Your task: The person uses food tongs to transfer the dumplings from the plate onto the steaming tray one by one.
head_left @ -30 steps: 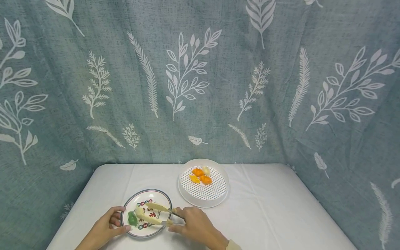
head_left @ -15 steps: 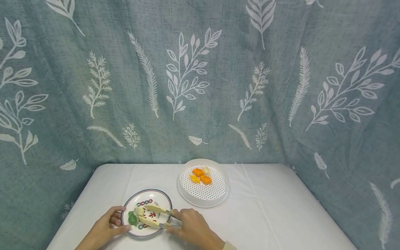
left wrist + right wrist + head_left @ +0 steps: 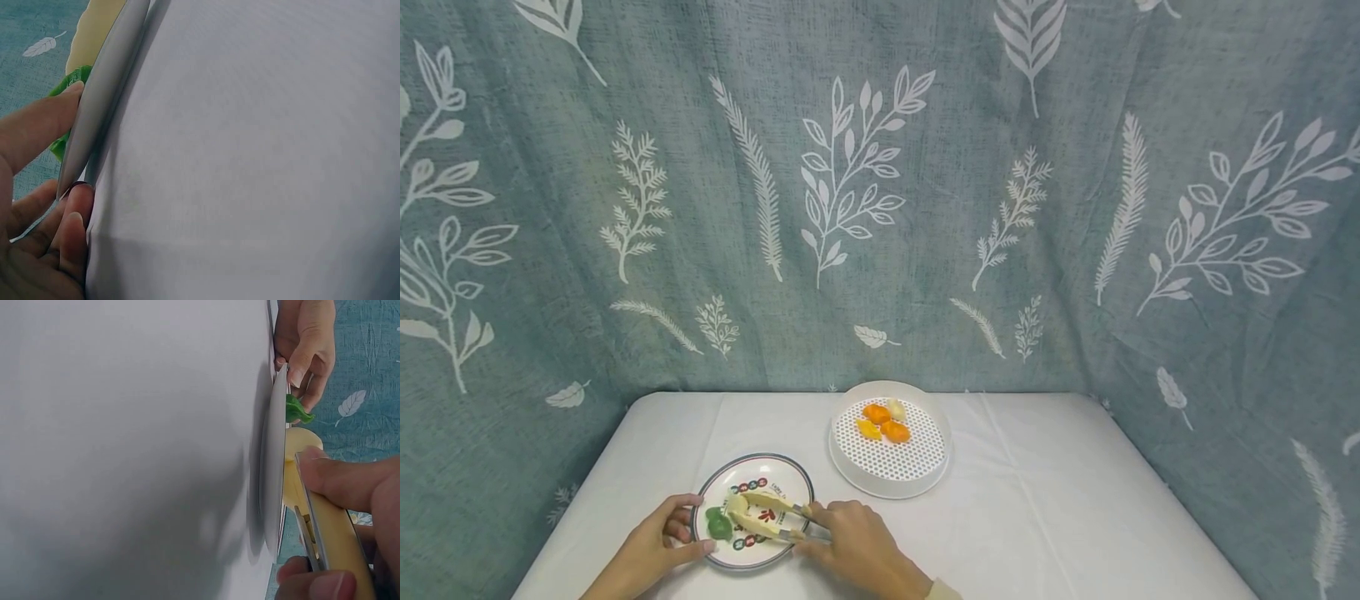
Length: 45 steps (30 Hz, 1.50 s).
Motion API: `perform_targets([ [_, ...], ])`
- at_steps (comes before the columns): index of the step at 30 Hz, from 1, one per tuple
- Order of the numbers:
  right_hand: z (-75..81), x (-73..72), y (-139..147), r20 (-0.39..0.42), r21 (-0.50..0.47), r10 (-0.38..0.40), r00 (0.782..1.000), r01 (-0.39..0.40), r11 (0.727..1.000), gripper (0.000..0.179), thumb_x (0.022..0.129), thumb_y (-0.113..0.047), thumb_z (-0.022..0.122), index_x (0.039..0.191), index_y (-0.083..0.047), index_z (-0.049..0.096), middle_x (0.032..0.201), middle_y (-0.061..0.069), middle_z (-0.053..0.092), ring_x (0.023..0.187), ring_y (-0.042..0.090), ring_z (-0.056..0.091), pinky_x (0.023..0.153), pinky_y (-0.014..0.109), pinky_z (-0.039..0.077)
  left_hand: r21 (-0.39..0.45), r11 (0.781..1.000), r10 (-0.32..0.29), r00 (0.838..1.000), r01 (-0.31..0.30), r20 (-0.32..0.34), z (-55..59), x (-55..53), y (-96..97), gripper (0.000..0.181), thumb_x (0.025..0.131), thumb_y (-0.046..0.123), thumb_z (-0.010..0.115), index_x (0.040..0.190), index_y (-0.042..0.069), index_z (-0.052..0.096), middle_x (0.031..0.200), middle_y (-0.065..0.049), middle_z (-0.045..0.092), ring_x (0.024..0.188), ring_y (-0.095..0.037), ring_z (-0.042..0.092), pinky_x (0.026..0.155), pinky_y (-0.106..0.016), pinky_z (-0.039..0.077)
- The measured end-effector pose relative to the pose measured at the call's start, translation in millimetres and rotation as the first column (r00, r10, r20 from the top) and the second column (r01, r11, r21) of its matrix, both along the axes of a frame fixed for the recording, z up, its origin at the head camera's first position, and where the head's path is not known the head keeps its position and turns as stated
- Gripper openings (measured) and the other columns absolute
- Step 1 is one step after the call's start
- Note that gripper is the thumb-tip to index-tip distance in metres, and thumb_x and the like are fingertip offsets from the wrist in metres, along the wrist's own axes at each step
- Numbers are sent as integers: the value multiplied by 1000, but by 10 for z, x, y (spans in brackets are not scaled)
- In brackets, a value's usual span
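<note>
My left hand (image 3: pixel 658 537) holds the left rim of a white plate (image 3: pixel 722 487) with a dark-banded edge; in the left wrist view its thumb (image 3: pixel 47 125) lies over the rim. On the plate's left side sits a green dumpling-like piece (image 3: pixel 718 525), with a pale cream one (image 3: pixel 737 506) beside it. My right hand (image 3: pixel 865 546) grips metal tongs (image 3: pixel 767 501) with yellowish tips, reaching in from the plate's right. Their tips stand on either side of the cream piece. In the right wrist view, the thumb (image 3: pixel 337 481) presses on one tong arm.
Behind and right of the plate stands a round white steamer tray (image 3: pixel 917 479) with a perforated base. It bears orange pieces (image 3: pixel 895 431), a yellow piece (image 3: pixel 868 429) and a cream piece (image 3: pixel 897 409). A leaf-patterned curtain (image 3: pixel 925 350) surrounds the white-covered table (image 3: pixel 1037 500).
My right hand has shifted slightly left with the tongs, and their tips have drawn closer together around the cream piece. The left hand and plate have stayed in place.
</note>
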State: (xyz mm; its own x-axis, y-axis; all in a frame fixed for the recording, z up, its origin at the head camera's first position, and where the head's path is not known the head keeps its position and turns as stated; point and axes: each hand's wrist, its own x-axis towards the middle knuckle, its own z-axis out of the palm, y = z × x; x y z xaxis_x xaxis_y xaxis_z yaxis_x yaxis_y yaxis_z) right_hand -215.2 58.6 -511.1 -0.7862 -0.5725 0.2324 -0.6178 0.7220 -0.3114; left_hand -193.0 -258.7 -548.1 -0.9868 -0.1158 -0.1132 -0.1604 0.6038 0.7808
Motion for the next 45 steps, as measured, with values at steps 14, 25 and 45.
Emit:
perform_targets([
  [14,138,-32,132,18,-47,-37,999,38,998,56,87,-54,77,127,-15,74,68,-10,59,61,4,39,57,23,36,-8,1000,-16,1000,16,-27,24,24,8,84,71,38,95,136,4,55,102,-1,61,86,-16,51,74,-28,45],
  [25,242,-110,351,-6,-126,-63,998,62,990,52,86,-46,82,124,-11,76,72,-9,65,57,3,33,52,21,33,1,1000,-18,1000,18,-13,23,11,-10,88,68,44,95,136,4,55,103,-2,60,88,-17,51,75,-29,45],
  [45,407,-276,883,-2,-161,-186,982,184,970,57,87,-43,82,124,-1,72,58,-13,35,54,4,28,49,21,27,0,1000,-16,1000,16,-11,25,17,-4,90,68,45,95,137,3,55,102,-2,60,88,-18,50,74,-30,45],
])
